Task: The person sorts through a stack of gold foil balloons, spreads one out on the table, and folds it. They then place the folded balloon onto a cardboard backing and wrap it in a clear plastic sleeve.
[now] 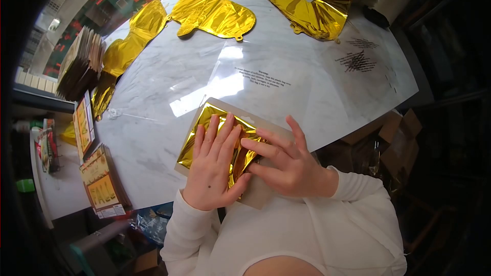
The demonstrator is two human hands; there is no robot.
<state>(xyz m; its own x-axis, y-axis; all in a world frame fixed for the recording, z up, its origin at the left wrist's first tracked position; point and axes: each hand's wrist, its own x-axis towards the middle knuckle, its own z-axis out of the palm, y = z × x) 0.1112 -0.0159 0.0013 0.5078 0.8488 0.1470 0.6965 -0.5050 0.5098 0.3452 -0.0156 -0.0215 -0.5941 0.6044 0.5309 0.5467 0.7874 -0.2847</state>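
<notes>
A folded gold foil balloon (197,143) lies on a flat card (263,202) near the table edge in front of me. Resting flat on the foil is my left hand (207,176), fingers stretched out and open. My right hand (291,161) comes in from the right, its fingers apart. Its thumb and index finger touch the foil's right part, with a crease of foil near them; a firm grip is not visible. Part of the foil and card is hidden under both hands.
Gold foil balloons (217,13) lie flat along the table's (153,82) far side. Clear plastic bags (266,79) with printed warnings lie ahead. At left are a stack of cards (82,64) and printed "FALL" packs (105,186). Open cardboard boxes (399,138) stand at right.
</notes>
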